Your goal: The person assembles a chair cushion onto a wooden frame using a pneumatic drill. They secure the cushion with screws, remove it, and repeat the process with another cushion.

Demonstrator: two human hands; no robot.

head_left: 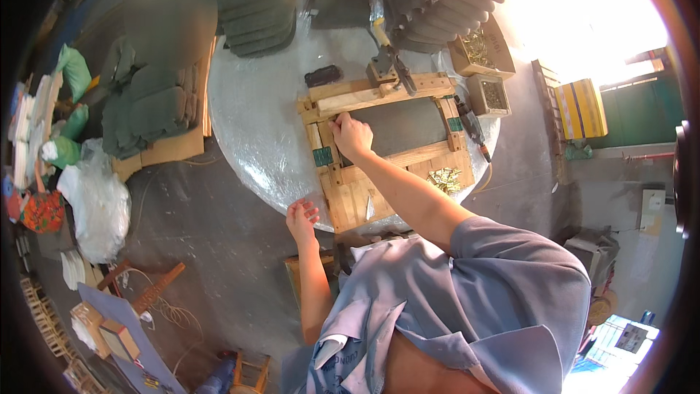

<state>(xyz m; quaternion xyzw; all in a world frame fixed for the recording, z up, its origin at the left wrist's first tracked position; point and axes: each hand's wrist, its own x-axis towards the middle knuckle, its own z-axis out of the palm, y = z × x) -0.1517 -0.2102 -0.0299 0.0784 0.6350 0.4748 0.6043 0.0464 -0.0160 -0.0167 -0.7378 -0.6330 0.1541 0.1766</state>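
Over the round, film-covered table (251, 146), your right hand (351, 136) curls at the wooden frame (426, 153), whether gripping it I can't tell, the grey panel (408, 124) just to its right seemingly boxed in to stay square, your empty left hand (301, 217) relaxed nearer you, and a clamp (386, 66) beyond.

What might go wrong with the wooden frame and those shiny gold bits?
The right hand is at the left inner corner of the wooden frame, so it might get pinched or catch a splinter. The loose gold-coloured pieces lie close to the right forearm, so a sideways swing could scatter them. The tall stack of dark pads across the table looks uneven, so a bump might topple it.
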